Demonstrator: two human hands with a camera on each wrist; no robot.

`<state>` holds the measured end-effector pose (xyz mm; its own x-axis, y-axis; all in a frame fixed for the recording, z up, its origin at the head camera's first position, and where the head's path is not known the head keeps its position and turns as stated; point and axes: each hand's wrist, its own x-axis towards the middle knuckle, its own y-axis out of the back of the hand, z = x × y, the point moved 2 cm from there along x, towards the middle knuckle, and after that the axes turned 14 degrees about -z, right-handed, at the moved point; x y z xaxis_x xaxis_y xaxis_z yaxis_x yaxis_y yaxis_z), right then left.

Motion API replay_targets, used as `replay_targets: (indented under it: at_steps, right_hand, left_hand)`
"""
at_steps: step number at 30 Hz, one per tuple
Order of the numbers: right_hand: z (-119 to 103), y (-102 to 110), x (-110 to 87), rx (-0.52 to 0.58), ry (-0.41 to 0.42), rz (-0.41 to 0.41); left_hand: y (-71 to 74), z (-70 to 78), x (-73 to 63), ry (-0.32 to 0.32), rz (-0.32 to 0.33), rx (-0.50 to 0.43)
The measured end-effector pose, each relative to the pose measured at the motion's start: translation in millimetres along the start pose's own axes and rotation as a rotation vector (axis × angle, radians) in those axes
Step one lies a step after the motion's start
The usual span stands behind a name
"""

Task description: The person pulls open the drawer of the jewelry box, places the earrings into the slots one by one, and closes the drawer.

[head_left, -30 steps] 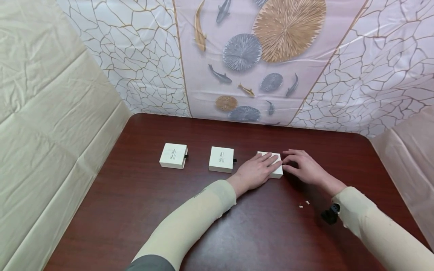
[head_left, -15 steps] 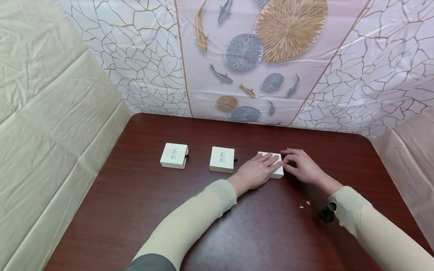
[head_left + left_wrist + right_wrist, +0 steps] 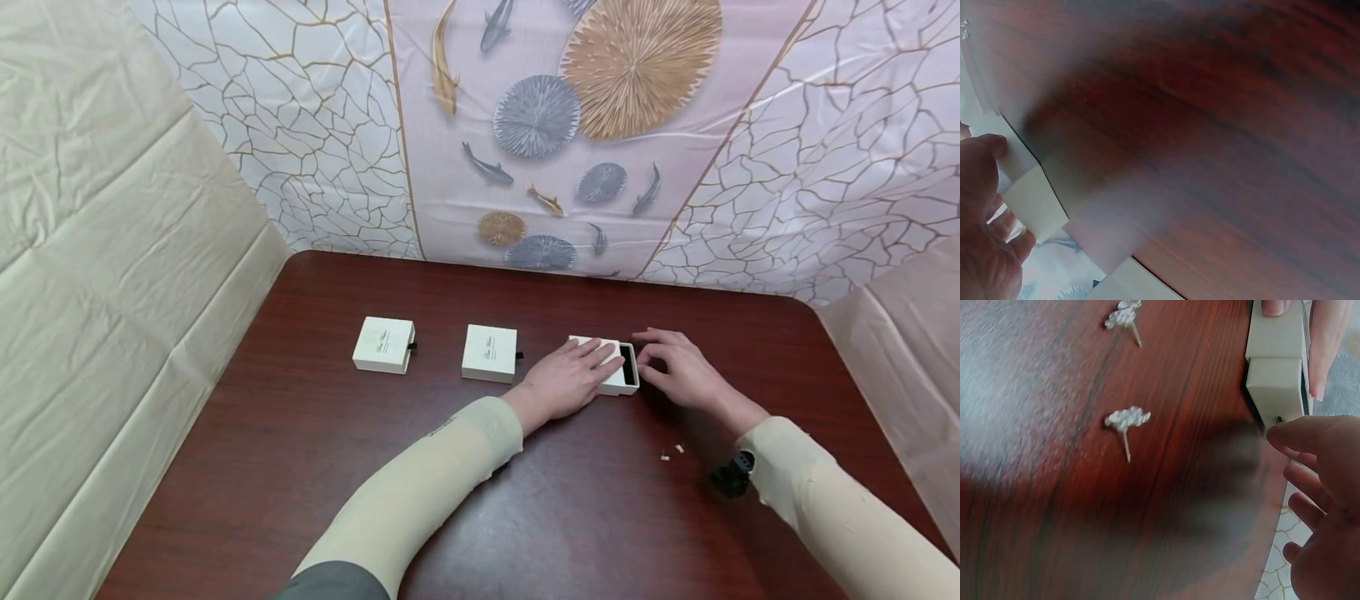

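A white sliding drawer box lies at the right of the row on the table. My left hand holds it down, fingers laid over its lid and thumb against the near side, as the left wrist view also shows. The drawer sticks partway out of its sleeve on the right, with a dark inside. With thumb and forefinger, my right hand pinches the small black pull tab on the drawer's end. Two silvery stud earrings lie on the table nearer to me, below the right hand.
Two more white boxes, one in the middle and one at the left, stand in line, each with printed lettering and a black tab. The dark red table is bounded by a patterned cloth behind and plain cloth at the sides.
My right hand has moved slightly right, and the drawer has slid out of its sleeve with it. The left hand stays on the box.
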<state>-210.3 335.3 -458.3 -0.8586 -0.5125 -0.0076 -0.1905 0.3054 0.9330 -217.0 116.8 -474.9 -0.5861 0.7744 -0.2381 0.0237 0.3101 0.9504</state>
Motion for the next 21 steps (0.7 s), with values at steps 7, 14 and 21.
replay_targets:
  at_steps: [7, 14, 21]
  right_hand:
    - [4, 3, -5.8, -0.027, 0.016, 0.028]
    - [12, 6, -14.5, -0.033, -0.001, 0.034]
    - [17, 8, -18.9, -0.037, -0.009, 0.042]
  left_hand:
    - [0.3, -0.1, -0.7, 0.001, 0.005, 0.007]
    - [0.4, -0.1, -0.3, 0.002, 0.003, -0.006]
    - [0.2, 0.0, 0.7, 0.001, 0.001, -0.007]
